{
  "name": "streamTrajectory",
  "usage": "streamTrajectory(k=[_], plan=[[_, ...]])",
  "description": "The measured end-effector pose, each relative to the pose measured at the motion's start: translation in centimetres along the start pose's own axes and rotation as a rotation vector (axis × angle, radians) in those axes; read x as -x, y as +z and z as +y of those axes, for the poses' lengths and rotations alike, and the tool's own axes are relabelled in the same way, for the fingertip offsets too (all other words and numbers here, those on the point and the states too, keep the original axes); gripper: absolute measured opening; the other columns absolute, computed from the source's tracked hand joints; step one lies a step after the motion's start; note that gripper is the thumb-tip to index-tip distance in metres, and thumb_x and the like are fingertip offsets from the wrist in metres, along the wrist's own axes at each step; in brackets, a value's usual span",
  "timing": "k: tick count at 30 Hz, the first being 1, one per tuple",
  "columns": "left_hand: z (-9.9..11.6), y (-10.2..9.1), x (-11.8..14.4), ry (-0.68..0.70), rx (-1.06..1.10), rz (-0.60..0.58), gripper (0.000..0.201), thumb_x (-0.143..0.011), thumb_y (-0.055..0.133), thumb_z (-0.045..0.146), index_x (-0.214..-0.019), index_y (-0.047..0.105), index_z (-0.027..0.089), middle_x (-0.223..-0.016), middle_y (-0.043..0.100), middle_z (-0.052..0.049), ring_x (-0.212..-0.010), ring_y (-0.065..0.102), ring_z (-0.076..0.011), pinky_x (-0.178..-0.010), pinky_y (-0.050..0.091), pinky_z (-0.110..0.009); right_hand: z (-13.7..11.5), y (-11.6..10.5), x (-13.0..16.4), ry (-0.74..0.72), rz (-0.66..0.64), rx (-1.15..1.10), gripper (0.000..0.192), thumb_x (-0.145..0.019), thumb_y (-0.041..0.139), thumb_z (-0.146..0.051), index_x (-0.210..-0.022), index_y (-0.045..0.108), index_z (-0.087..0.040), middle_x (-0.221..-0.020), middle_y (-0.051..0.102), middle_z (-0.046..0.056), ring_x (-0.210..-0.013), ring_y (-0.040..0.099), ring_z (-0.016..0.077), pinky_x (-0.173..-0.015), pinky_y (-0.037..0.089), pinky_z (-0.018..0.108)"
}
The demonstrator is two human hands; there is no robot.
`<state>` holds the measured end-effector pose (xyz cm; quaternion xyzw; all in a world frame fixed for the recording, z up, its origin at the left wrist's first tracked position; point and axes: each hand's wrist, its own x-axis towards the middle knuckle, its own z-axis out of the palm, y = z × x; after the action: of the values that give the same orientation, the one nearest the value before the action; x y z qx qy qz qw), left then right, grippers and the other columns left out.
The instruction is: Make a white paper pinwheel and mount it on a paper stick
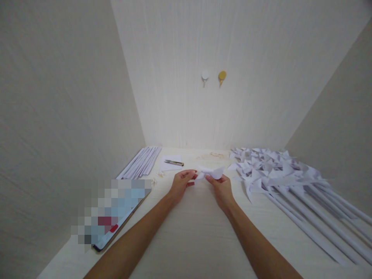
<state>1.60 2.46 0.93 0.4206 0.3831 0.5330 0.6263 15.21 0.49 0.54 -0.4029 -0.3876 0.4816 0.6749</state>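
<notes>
A white folded-paper pinwheel [209, 172] is held up just above the table, between both hands. My right hand [223, 190] grips its right part, the thumb pressed on the paper and the fingers behind. Curled at the paper's left edge is my left hand [181, 185], thumb and forefinger drawn together there; how firmly they pinch is hard to make out. Small snips [174, 162] with dark blades lie beyond the left hand, on a white paper sheet [166, 167].
Many paper pinwheels [264, 166] on rolled paper sticks [319, 224] are piled at right. A bundle of paper sticks [142, 164] lies at back left, near a blurred flat device [124, 217]. Small tan bits [216, 155] are scattered about. Two hooks [222, 75] hang on the back wall.
</notes>
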Motion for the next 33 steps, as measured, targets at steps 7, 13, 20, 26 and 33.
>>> streamTrajectory(k=[7,13,20,26,33], plan=[[-0.3,0.3,0.0,0.084,-0.13,0.06,0.027,-0.062,0.062,0.038,-0.07,0.066,0.012,-0.065,0.062,-0.006,-0.062,0.056,-0.0122,-0.052,0.042,-0.021,-0.1,0.3,0.1,0.066,-0.005,-0.141,0.021,-0.046,0.074,-0.022,-0.064,0.068,-0.016,-0.066,0.069,0.003,-0.066,0.062,0.0203,-0.072,0.046,0.036],[2.5,-1.0,-3.4,0.278,-0.82,0.261,0.028,-0.074,0.042,0.031,-0.076,0.063,0.013,-0.064,0.063,-0.008,-0.062,0.059,-0.016,-0.054,0.043,-0.025,-0.3,0.3,-0.1,0.139,0.001,-0.235,0.02,-0.042,0.075,-0.02,-0.061,0.068,-0.018,-0.064,0.069,0.001,-0.067,0.062,0.0179,-0.076,0.045,0.033],[10.3,-7.9,-6.4,0.268,-1.527,0.368,0.018,-0.068,0.044,0.01,-0.068,0.061,0.014,-0.093,0.061,-0.017,-0.097,0.052,-0.0299,-0.082,0.036,-0.041,-0.1,0.2,-0.4,0.17,-0.078,-0.218,0.018,-0.044,0.076,-0.023,-0.061,0.069,-0.019,-0.067,0.07,0.003,-0.065,0.062,0.0188,-0.073,0.046,0.035],[11.2,-11.3,-7.1,0.074,-1.919,0.31,0.023,-0.07,0.039,0.01,-0.075,0.062,0.013,-0.095,0.062,-0.016,-0.096,0.055,-0.0253,-0.08,0.041,-0.036,0.2,0.1,-0.8,0.184,-0.093,-0.234,0.021,-0.046,0.076,-0.024,-0.065,0.069,-0.017,-0.07,0.07,0.003,-0.068,0.062,0.017,-0.077,0.044,0.034],[7.6,-10.3,-7.9,-0.003,-2.042,0.311,0.035,-0.075,0.036,0.024,-0.1,0.055,0.007,-0.103,0.06,-0.019,-0.095,0.057,-0.0281,-0.075,0.044,-0.038,0.3,0.0,-0.6,0.195,-0.153,-0.223,0.02,-0.048,0.076,-0.023,-0.066,0.07,-0.018,-0.07,0.07,0.003,-0.067,0.062,0.0163,-0.076,0.043,0.034]])
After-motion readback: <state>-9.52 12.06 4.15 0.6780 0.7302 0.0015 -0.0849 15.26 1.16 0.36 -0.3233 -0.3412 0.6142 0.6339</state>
